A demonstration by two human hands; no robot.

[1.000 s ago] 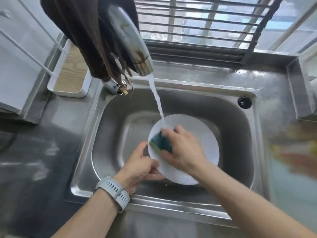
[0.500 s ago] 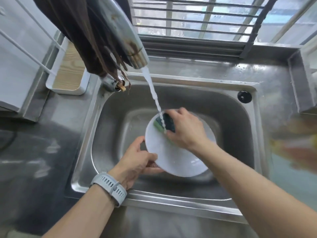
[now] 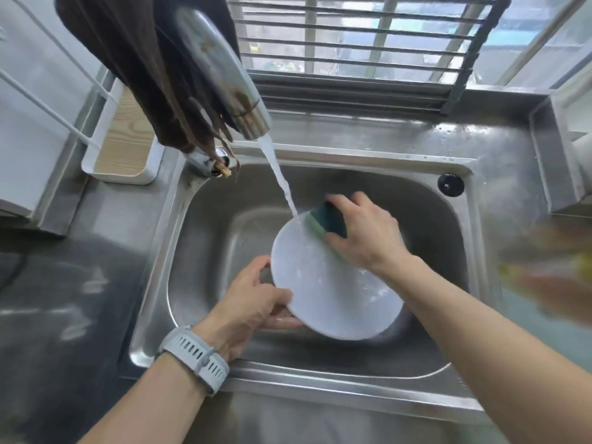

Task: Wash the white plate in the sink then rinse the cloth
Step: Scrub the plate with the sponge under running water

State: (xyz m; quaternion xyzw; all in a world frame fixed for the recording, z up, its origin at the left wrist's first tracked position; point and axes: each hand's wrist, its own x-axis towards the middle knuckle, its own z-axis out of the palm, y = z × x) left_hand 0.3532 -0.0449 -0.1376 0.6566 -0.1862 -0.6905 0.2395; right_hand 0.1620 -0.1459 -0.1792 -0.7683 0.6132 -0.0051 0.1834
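Observation:
The white plate point(image 3: 333, 293) is tilted inside the steel sink point(image 3: 205, 238). My left hand point(image 3: 253, 306) grips the plate's lower left rim. My right hand point(image 3: 365, 232) presses a dark green sponge cloth point(image 3: 326, 221) against the plate's upper rim. Water runs from the steel tap point(image 3: 224, 78) and lands on the plate's top edge, just left of the sponge. The plate's right side is hidden by my right forearm.
A dark brown cloth point(image 3: 134, 65) hangs over the tap. A white tray with a wooden base point(image 3: 125, 152) sits left of the sink. A black overflow plug point(image 3: 451, 184) is at the sink's back right. Blurred yellow and red items point(image 3: 551, 270) lie to the right. A barred window point(image 3: 368, 36) is behind.
My right hand has slid the sponge from the plate's left side up to its top rim and rightwards. The left hand keeps its hold on the plate.

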